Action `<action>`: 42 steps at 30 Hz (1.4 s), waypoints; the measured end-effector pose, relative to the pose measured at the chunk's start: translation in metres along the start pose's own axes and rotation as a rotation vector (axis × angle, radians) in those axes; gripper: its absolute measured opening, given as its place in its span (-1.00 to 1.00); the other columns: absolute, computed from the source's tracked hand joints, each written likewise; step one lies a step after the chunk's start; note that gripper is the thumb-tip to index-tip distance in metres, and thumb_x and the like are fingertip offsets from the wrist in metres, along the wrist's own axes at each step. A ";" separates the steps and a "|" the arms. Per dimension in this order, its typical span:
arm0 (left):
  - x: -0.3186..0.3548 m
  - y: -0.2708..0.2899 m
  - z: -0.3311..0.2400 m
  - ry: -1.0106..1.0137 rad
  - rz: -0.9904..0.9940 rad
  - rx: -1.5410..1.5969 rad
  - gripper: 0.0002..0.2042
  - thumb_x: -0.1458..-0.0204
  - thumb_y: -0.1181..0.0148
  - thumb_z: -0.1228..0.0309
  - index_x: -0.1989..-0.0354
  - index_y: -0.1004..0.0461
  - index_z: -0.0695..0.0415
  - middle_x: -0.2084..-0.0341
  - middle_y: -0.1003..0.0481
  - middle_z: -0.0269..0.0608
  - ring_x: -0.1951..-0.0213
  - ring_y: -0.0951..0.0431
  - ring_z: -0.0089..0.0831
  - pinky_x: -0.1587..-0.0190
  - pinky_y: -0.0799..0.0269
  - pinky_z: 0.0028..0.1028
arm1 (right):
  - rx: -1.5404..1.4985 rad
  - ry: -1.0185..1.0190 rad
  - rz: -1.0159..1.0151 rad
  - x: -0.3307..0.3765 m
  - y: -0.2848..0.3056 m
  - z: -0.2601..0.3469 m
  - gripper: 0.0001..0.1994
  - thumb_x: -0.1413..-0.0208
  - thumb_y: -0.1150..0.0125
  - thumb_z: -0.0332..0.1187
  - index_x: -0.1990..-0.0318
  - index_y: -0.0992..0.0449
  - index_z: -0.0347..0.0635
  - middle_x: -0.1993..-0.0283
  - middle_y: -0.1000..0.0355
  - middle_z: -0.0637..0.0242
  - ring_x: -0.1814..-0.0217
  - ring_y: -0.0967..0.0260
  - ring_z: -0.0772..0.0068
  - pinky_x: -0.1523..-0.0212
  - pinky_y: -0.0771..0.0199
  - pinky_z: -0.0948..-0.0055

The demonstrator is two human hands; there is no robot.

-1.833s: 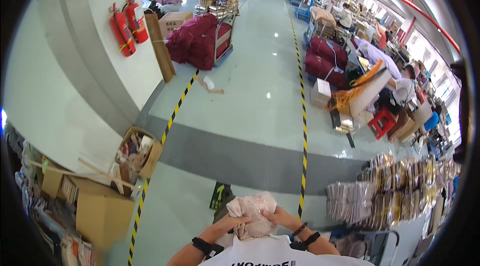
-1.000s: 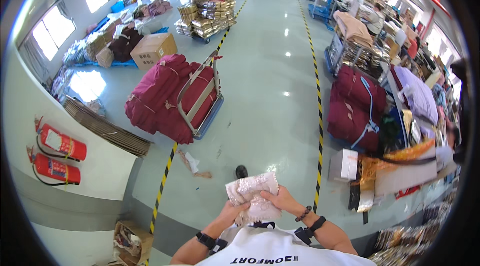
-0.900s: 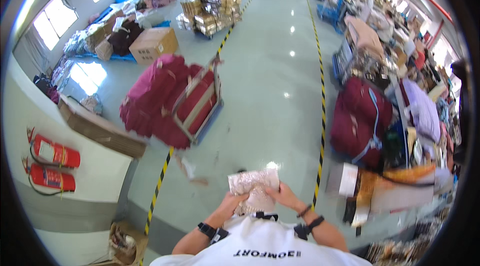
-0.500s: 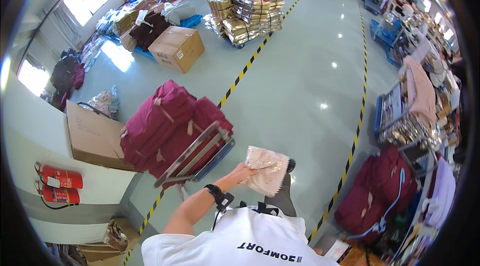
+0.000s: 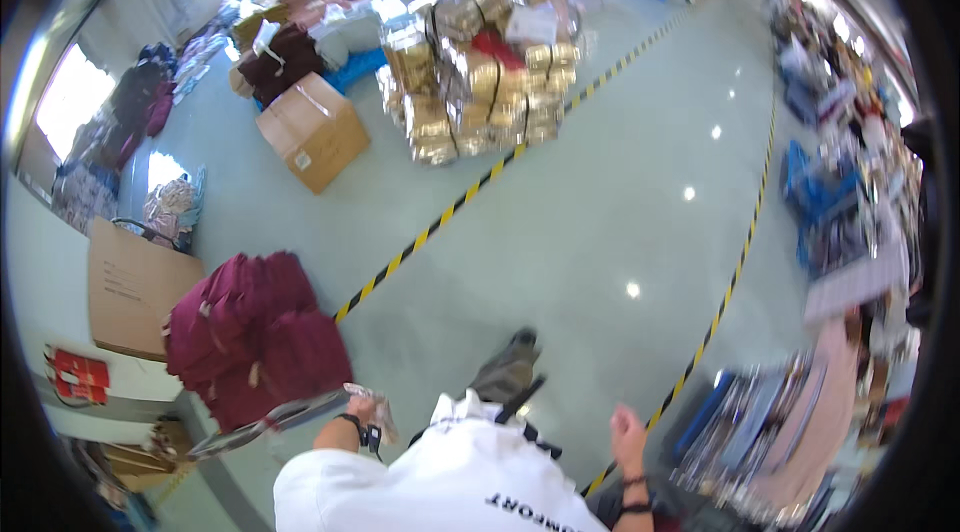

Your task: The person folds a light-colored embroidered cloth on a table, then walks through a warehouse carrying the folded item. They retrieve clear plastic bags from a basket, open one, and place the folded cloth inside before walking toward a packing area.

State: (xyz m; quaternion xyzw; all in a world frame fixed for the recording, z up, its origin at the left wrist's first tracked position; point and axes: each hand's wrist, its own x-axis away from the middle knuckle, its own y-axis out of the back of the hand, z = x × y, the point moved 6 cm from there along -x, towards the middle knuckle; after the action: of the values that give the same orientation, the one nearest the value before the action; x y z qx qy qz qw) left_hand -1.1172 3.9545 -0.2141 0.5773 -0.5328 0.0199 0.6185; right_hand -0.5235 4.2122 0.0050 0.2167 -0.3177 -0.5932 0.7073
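Observation:
My left hand (image 5: 361, 403) hangs low at my left side, its fingers closed on a folded pale pink sequined cloth (image 5: 384, 421). Only a narrow part of the cloth shows beyond the hand, and it is blurred. To the left of it stands a trolley loaded with dark red fabric bundles (image 5: 258, 337), apart from the hand. My right hand (image 5: 628, 436) swings at my right side with its fingers curled in, and nothing shows in it. Closest to that hand is the yellow and black floor tape (image 5: 690, 362).
Ahead stands a load of shiny gold wrapped packs (image 5: 480, 82) beside the tape line. A cardboard box (image 5: 315, 132) sits left of it. Along the right side, carts with clothes (image 5: 760, 422) and blue trolleys (image 5: 815, 187) line the aisle. Fire extinguishers (image 5: 78, 375) hang at the left wall.
I have moved forward along the aisle, and the gold packs look closer. My left hand has dropped to my side with the cloth. My right hand has come into view.

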 end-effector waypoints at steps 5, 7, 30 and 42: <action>-0.162 0.048 -0.346 -0.345 -0.173 0.196 -0.66 -0.15 -0.02 0.20 0.15 -0.58 0.22 0.29 -0.59 0.08 0.24 -0.61 -0.04 0.19 -0.52 -0.17 | -0.053 -0.055 0.456 -0.173 0.034 -0.066 -0.71 -0.11 -0.18 -0.28 0.06 -0.56 -0.21 0.28 -0.58 0.18 0.33 -0.54 0.34 0.21 -0.53 0.35; -0.216 0.093 -0.502 -0.204 -0.030 0.519 -0.66 -0.06 -0.12 0.27 0.18 -0.55 0.34 0.26 -0.59 0.13 0.24 -0.61 -0.13 0.20 -0.49 -0.24 | -0.259 -0.367 0.393 -0.222 0.053 -0.159 -0.73 -0.15 -0.16 -0.33 0.05 -0.54 -0.25 0.34 -0.56 0.24 0.38 -0.51 0.44 0.36 -0.51 0.40; -0.643 0.227 -1.332 -0.351 -0.041 -0.590 -0.68 -0.15 0.03 0.25 0.04 -0.53 0.11 0.04 -0.53 -0.04 -0.10 -0.46 -0.07 -0.16 -0.34 -0.19 | -0.293 -0.422 0.032 -1.237 0.514 -0.296 -0.76 -0.21 -0.13 -0.38 0.03 -0.50 -0.29 0.37 -0.52 0.34 0.42 -0.46 0.55 0.44 -0.44 0.54; -0.944 0.430 -1.993 -0.229 -0.096 0.689 -0.67 -0.04 -0.14 0.31 0.10 -0.54 0.29 0.23 -0.60 -0.09 0.16 -0.58 -0.30 0.13 -0.48 -0.31 | -0.395 -0.053 0.496 -1.761 0.698 -0.098 -0.78 -0.09 -0.32 -0.35 0.20 -0.61 -0.34 0.32 -0.58 0.29 0.30 -0.45 0.58 0.29 -0.45 0.51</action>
State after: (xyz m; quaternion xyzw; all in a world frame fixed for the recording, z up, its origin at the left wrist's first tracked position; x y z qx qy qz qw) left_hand -0.5317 6.1203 -0.0933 0.7747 -0.5328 0.1043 0.3242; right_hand -0.1307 6.0673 0.0745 -0.0244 -0.2576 -0.4583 0.8503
